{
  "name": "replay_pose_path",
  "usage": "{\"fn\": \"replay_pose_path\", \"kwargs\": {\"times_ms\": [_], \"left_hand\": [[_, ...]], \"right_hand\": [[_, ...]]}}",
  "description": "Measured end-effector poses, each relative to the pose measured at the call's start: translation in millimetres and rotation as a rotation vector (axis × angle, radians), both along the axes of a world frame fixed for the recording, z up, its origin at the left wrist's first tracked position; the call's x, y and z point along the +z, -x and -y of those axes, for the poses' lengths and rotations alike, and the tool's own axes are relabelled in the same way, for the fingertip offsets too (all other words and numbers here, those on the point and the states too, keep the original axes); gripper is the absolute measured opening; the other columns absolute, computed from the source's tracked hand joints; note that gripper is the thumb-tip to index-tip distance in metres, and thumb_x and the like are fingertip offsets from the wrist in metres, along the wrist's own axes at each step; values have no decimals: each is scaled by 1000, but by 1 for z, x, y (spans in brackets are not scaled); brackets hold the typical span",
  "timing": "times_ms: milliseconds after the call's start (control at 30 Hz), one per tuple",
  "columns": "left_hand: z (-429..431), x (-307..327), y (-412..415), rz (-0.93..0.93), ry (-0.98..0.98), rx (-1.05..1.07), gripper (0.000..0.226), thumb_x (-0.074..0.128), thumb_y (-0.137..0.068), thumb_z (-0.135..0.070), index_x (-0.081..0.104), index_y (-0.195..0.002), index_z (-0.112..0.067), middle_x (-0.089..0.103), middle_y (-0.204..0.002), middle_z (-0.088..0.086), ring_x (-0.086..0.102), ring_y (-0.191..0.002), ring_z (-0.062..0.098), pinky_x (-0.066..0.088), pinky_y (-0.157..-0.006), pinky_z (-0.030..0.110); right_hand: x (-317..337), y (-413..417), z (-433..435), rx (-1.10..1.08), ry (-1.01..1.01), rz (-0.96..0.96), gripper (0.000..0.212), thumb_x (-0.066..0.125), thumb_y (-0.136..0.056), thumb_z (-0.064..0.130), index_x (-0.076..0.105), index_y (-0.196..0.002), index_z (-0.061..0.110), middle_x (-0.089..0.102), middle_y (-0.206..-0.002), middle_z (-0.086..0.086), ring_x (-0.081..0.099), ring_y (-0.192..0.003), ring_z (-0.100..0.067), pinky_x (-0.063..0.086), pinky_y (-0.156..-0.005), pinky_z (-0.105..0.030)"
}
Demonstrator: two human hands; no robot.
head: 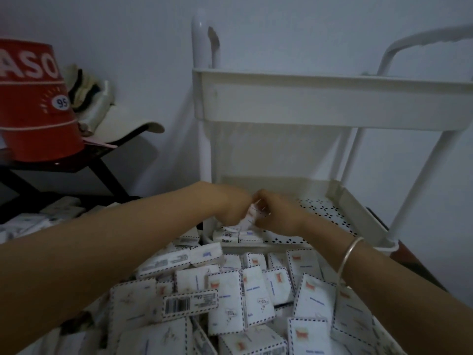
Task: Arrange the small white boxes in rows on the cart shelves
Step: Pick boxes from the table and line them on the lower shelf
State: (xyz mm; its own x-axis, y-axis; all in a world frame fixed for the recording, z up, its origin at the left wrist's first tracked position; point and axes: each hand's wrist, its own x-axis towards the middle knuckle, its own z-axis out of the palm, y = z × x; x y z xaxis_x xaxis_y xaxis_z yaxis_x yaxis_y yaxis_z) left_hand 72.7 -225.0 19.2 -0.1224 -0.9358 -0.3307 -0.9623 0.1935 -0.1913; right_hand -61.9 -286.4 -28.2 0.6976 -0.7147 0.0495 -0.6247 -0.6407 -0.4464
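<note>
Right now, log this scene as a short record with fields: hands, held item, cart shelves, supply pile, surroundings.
hands: left hand and right hand meet over the lower shelf, fingers curled
held item: one small white box pinched between them, blurred
lower shelf: perforated; a few placed boxes at its front left corner
upper shelf: contents hidden by its wall
supply pile: loose boxes heaped in front
surroundings: red bucket on dark table, left

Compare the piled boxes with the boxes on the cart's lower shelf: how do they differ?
The piled boxes lie jumbled and overlapping; the shelf boxes sit side by side at the front of the lower shelf. The piled boxes are many; the shelf boxes few. Both are white.
</note>
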Motion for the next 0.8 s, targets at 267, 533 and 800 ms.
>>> {"fn": "replay_pose_path", "kwargs": {"times_ms": [267, 533, 800], "left_hand": [[-16, 14, -5, 45, 192, -59, 36, 51, -85, 0, 61, -118, -11, 66, -109, 6, 63, -97, 24, 51, -77, 34], [-19, -12, 5, 182, 68, -18, 5, 54, -90, -9, 58, -90, -12, 57, -87, 2, 50, -65, 15, 41, -62, 29], [-17, -14, 7, 162, 101, 33, 5, 54, -91, -10, 59, -90, -12, 51, -76, -2, 47, -62, 13, 41, -62, 28]], "right_hand": [[-2, -5, -9, 70, -129, -78, 37, 53, -93, 19, 53, -130, 14, 56, -131, -5, 54, -118, -20, 44, -101, -33], [3, 2, -9, -8, -132, -69, 30, 53, -92, 13, 64, -119, 14, 65, -121, -4, 59, -102, -15, 43, -87, -26], [-5, -4, -22, -35, -91, -56, 48, 44, -93, 5, 40, -139, 18, 59, -133, -6, 54, -120, -21, 46, -96, -35]]}}
